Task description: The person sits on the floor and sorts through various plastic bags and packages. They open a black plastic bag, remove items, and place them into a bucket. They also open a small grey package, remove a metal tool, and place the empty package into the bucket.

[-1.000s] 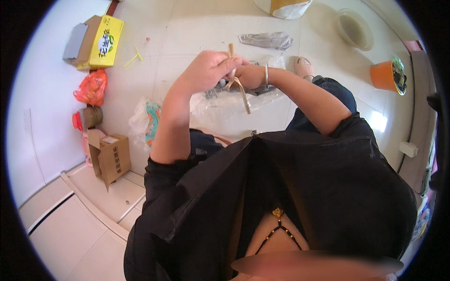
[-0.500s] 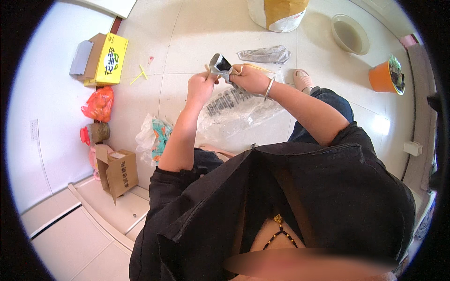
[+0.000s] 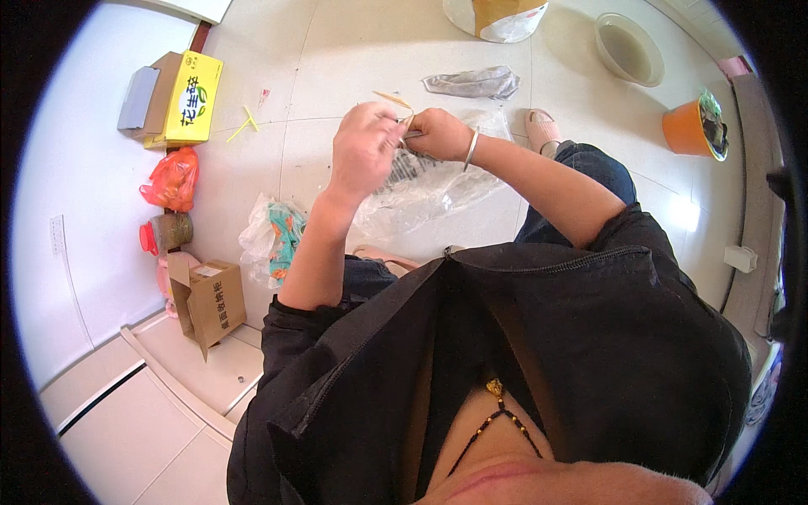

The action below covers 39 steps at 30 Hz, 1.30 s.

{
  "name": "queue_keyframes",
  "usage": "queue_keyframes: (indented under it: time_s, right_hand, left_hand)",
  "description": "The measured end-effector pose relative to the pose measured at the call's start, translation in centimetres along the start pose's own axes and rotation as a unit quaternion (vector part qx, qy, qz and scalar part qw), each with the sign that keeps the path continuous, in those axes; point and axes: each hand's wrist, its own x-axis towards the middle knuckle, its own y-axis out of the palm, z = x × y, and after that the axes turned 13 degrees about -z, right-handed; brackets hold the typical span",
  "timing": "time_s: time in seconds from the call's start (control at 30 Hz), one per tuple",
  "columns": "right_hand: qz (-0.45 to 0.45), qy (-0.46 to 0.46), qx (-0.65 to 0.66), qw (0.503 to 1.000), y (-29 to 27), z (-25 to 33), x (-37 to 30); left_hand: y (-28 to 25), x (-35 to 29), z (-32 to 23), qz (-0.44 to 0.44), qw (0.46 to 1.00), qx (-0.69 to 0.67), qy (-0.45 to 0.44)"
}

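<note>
In front of me both my hands meet above a crumpled clear plastic bag (image 3: 421, 198) with dark printing. My right hand (image 3: 444, 136), a bangle on its wrist, is closed around a grey piece that looks like a bunched plastic bag; most of it is hidden by the fingers. My left hand (image 3: 362, 150) is curled, its fingertips meeting the right hand's and slightly blurred. A thin straw-coloured strip (image 3: 392, 99) loops above the hands and runs down to the left fingertips. Just beyond lies a long, flat grey bundle (image 3: 473, 82) on the floor.
On the left stand a yellow carton (image 3: 199, 99), a red plastic bag (image 3: 174, 180), a red-lidded jar (image 3: 171, 232) and an open cardboard box (image 3: 210, 303). A white-and-teal bag (image 3: 282, 240) lies nearer. At the right are a basin of cloudy water (image 3: 627, 52) and an orange bin (image 3: 692, 133).
My left hand has come up and in against the right, turning its back toward view. The grey piece's open end has dropped out of sight, and the strip now loops above the hands.
</note>
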Motion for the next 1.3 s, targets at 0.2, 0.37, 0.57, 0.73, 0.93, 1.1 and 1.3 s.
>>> queue_keyframes:
  time_s: [0.2,0.37,0.57,0.73,0.93,1.1,1.3]
  right_hand:
    - [0.002,-0.050,0.069,0.996,0.1,1.2,-0.8]
    - [-0.088,0.019,0.241,0.966,0.7,2.0,-1.3]
    - [-0.145,0.077,0.305,0.938,-0.7,4.2,-2.5]
    - [-0.189,0.061,0.357,0.913,-3.2,9.5,-7.3]
    - [-0.144,0.049,0.287,0.946,-8.0,13.3,-17.4]
    - [-0.190,-0.095,0.201,0.956,-8.7,14.2,-22.5]
    - [-0.132,0.024,0.238,0.962,-9.7,12.7,-24.4]
  left_hand:
    - [0.4,-1.3,1.0,-0.003,0.961,0.054,-0.272]
    - [1.0,-1.0,2.0,-0.056,0.909,-0.018,-0.413]
    - [1.2,0.3,0.3,-0.089,0.853,-0.107,-0.503]
    - [0.0,1.5,-5.7,-0.115,0.815,-0.218,-0.524]
    - [-0.7,1.3,-14.0,0.031,0.872,-0.218,-0.437]
    - [0.8,-1.5,-19.4,0.108,0.904,-0.166,-0.380]
    - [1.7,-2.9,-20.9,0.054,0.932,-0.180,-0.311]
